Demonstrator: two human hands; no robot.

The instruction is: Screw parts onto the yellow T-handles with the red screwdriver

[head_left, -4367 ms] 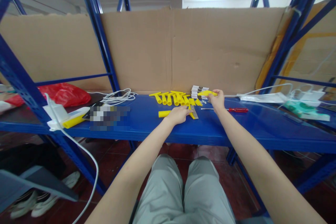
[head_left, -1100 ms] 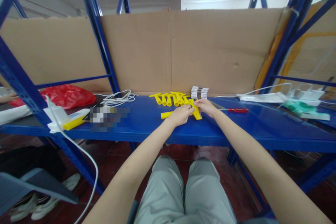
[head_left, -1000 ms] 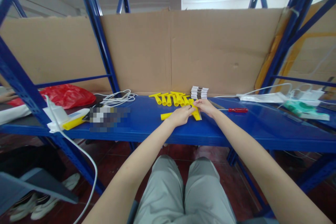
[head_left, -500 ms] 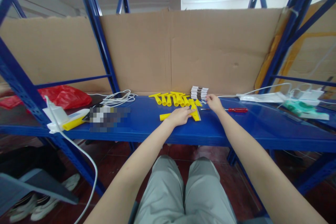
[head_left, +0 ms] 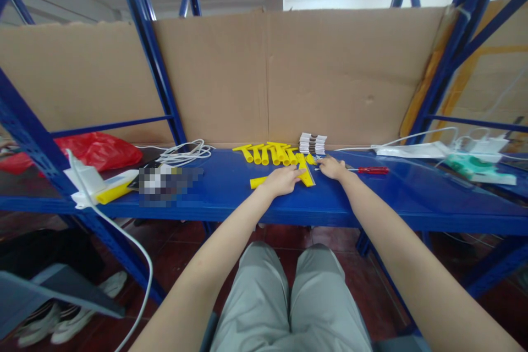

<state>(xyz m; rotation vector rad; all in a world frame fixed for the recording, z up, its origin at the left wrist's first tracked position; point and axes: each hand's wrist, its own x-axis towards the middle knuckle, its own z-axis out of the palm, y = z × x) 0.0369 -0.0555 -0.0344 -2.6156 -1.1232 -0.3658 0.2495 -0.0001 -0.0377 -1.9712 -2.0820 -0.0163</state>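
Observation:
My left hand [head_left: 284, 180] is closed around a yellow scraper [head_left: 306, 174] with a T-shaped head and a thin blade edge, resting on the blue table. Its round handle end [head_left: 258, 182] shows left of my fingers. My right hand [head_left: 331, 167] is low over the tabletop with its fingers drawn together, beside small metal pieces too small to make out. Whatever is between those fingers is hidden. Behind my hands lies a row of several yellow scraper handles [head_left: 264, 155]. A small yellow part [head_left: 310, 159] sits between the hands, and a red-handled screwdriver [head_left: 373, 170] lies just right of my right hand.
White stacked packs [head_left: 312, 144] stand at the back by the cardboard wall [head_left: 330, 77]. A coiled white cable [head_left: 190, 152], a red plastic bag [head_left: 103, 151] and a power strip [head_left: 88, 182] are on the left. A green-and-white item [head_left: 480, 169] lies right. Blue posts [head_left: 159, 66] frame the table.
My right hand has come down and slightly left, from beside the white packs to the tabletop near the screwdriver's tip. My left hand stays on the scraper.

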